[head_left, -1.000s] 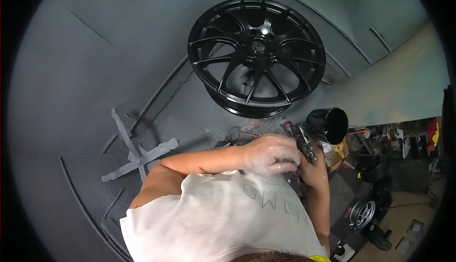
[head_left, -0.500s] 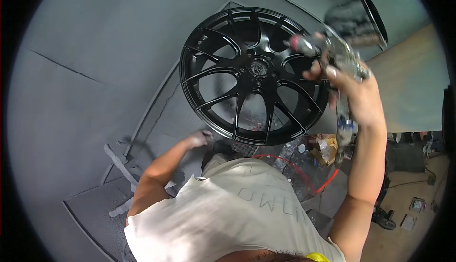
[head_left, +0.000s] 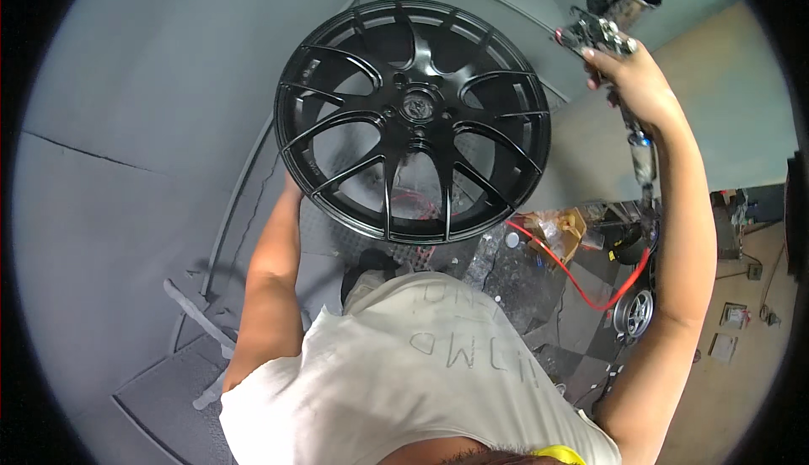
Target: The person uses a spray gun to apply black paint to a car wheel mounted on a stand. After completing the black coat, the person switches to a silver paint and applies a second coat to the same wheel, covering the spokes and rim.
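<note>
R hand [head_left: 634, 86] has gone up high w/ the spray gun [head_left: 608, 18]; its grip is tight round the handle; L hand reaches behind the black wheel [head_left: 413, 119], hidden, can't tell its grip; wheel now fills the middle, so spraying looks close.

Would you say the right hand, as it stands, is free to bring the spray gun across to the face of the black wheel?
Probably yes. The right hand holds the spray gun raised beside the wheel, with nothing between them. The left hand is hidden behind the rim, clear of the face.
</note>
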Demonstrator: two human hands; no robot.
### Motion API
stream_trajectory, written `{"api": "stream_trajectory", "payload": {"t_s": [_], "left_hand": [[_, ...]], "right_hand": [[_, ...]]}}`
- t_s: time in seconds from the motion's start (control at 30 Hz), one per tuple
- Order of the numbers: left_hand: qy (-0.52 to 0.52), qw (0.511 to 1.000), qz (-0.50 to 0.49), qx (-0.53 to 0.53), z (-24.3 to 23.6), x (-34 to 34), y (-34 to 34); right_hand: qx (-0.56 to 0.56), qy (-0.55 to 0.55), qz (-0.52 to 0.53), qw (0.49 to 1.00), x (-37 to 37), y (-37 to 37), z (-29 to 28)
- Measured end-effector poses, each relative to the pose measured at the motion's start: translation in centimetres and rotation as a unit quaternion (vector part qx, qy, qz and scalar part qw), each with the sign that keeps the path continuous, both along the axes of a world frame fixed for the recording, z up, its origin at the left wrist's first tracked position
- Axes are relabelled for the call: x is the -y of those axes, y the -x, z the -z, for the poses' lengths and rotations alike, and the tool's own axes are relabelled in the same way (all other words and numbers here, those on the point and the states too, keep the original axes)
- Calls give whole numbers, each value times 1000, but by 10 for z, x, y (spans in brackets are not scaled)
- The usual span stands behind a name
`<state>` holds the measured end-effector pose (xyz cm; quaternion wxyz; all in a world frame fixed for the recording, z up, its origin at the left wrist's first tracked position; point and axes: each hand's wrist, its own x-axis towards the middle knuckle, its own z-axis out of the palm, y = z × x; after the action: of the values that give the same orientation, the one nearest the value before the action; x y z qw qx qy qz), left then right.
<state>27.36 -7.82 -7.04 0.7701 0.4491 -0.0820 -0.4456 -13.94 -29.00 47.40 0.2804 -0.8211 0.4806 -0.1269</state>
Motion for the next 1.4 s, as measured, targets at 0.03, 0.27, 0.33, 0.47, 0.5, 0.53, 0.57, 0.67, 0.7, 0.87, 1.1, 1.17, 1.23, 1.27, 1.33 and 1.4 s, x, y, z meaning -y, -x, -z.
{"api": "stream_trajectory", "payload": {"t_s": [0.03, 0.27, 0.33, 0.47, 0.5, 0.53, 0.57, 0.67, 0.7, 0.87, 1.1, 1.17, 1.23, 1.27, 1.33, 1.4], "left_hand": [[-5, 1000, -8, -1, -3, -1, 5], [-174, 979, -106, 4, -4, -47, 85], [-257, 955, -148, 6, -2, -73, 137], [-315, 942, -112, -18, -14, -83, 266], [-304, 951, -24, -44, -31, -81, 295], [-292, 952, 61, -71, -49, -76, 319], [-265, 952, 140, -67, -37, -77, 337], [-113, 889, 441, 48, -30, -73, 376], [-124, 877, 455, 88, -38, -73, 379], [-258, 892, 369, 52, -54, -91, 363], [-209, 955, 139, -158, -53, -90, 327], [-210, 956, 117, -166, -52, -91, 316], [-228, 953, 124, -160, -53, -92, 303], [-227, 952, 127, -159, -57, -94, 297], [-225, 952, 135, -157, -65, -99, 287], [-239, 947, 143, -158, -72, -102, 275]], "right_hand": [[-15, -3, 15, 1000, -3, 15, -4], [-38, -104, 14, 994, -37, 94, -8], [-34, -131, 17, 991, -56, 113, -3], [-10, -196, 21, 980, -76, 141, 6], [-8, -215, 6, 977, -79, 145, 9], [-15, -224, -2, 974, -79, 147, 11], [-23, -232, -22, 972, -84, 146, 11], [-29, -254, -86, 963, -94, 138, 17], [-23, -254, -107, 961, -98, 137, 21], [-59, -264, -181, 946, -127, 111, 28], [-39, -294, -231, 927, -141, 42, 29], [-16, -305, -250, 919, -142, 18, 31], [26, -298, -281, 912, -141, -6, 38], [34, -299, -293, 907, -139, -18, 40], [50, -302, -316, 898, -134, -40, 42], [32, -268, -324, 907, -129, -59, 44]]}}
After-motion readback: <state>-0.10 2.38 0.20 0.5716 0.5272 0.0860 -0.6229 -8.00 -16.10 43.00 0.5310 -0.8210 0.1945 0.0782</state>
